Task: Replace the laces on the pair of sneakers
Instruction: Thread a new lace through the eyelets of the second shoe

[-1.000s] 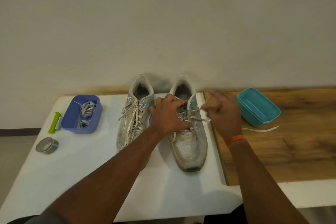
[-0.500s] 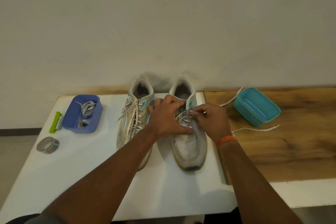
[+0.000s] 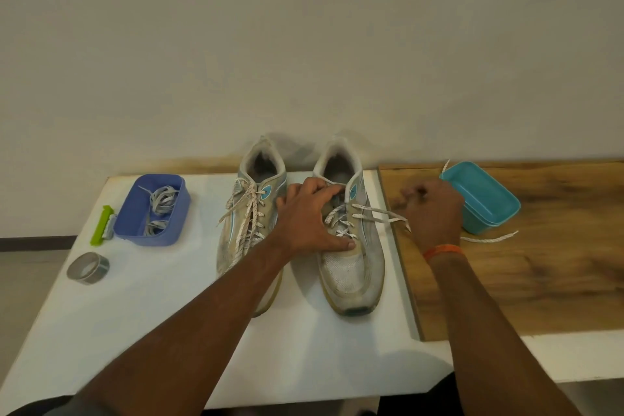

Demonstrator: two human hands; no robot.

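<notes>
left hand (image 3: 312, 216) curled over right sneaker (image 3: 349, 230), pressing tongue | right hand (image 3: 434, 209) blurred, pinching lace (image 3: 378, 214) pulled right, above wooden board (image 3: 540, 263) | left sneaker (image 3: 246, 223) beside, on white desk (image 3: 152, 297)

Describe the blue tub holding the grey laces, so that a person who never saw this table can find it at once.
Start at the white table and go to its far left corner, left of the two sneakers. There stands the blue tub, open, with coiled grey laces inside. The other tub is teal, holds no laces, and sits on the wooden board at the right.
</notes>
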